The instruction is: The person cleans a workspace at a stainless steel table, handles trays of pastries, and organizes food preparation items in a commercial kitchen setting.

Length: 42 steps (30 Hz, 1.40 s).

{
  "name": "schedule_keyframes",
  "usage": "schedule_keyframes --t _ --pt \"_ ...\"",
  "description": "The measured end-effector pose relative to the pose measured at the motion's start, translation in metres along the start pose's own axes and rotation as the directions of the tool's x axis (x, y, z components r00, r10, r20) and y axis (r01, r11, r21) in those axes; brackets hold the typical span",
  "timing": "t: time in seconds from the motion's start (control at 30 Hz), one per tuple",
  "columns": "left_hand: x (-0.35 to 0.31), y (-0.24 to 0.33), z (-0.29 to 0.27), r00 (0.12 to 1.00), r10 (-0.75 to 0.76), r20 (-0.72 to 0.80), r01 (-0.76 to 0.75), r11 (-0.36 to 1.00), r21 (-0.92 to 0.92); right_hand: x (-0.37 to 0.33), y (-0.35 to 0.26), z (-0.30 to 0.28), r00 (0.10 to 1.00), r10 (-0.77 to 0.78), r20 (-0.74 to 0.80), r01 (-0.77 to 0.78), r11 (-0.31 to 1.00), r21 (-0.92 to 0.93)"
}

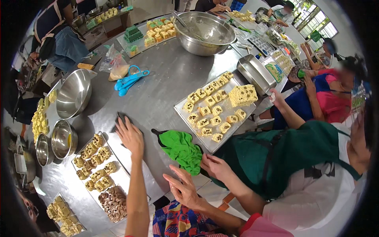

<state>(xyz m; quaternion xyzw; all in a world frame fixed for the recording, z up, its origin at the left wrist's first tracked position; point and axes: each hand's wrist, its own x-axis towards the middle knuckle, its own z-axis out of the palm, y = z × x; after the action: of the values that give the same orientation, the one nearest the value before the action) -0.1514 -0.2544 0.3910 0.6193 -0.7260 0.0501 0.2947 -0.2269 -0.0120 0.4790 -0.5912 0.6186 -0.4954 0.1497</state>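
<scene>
The left hand [129, 136] lies palm-down, spread and empty, on the table [134, 102] beside frosted brown cakes [104, 153]; the right hand [183, 187], open and empty, is near a green cloth [181, 148] at the table's edge. A careless leftward sweep could smear frosting.

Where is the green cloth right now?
In the head view, the green cloth lies by the near edge of the table, right of the person's left hand and just beyond their right hand.

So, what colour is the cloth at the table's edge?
The cloth is green, black-edged; head view.
</scene>
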Motion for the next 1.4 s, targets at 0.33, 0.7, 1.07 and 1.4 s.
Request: schedule_keyframes --t 0.33,0.7,1.07,1.4 --pt "-0.163 0.025 -0.094 0.925 0.278 0.260 -0.173 0.915 -0.363 -0.051 -0.030 -0.014 0.983 0.143 -0.116 -0.146 0.989 -0.019" --pt "-0.253 0.000 -0.264 0.450 0.290 0.845 0.890 -0.070 -0.450 -0.148 -0.096 0.057 0.793 0.609 -0.001 -0.518 0.675 0.525" --pt "-0.322 -0.125 -0.280 0.467 0.237 0.852 0.744 0.414 -0.524 -0.201 -0.154 0.121 0.334 0.743 0.580 -0.703 -0.214 0.678" --pt "-0.257 -0.217 -0.367 0.556 -0.349 0.754 0.818 0.067 -0.572 -0.166 -0.122 0.180 0.250 0.338 0.908 -0.813 -0.435 0.386"
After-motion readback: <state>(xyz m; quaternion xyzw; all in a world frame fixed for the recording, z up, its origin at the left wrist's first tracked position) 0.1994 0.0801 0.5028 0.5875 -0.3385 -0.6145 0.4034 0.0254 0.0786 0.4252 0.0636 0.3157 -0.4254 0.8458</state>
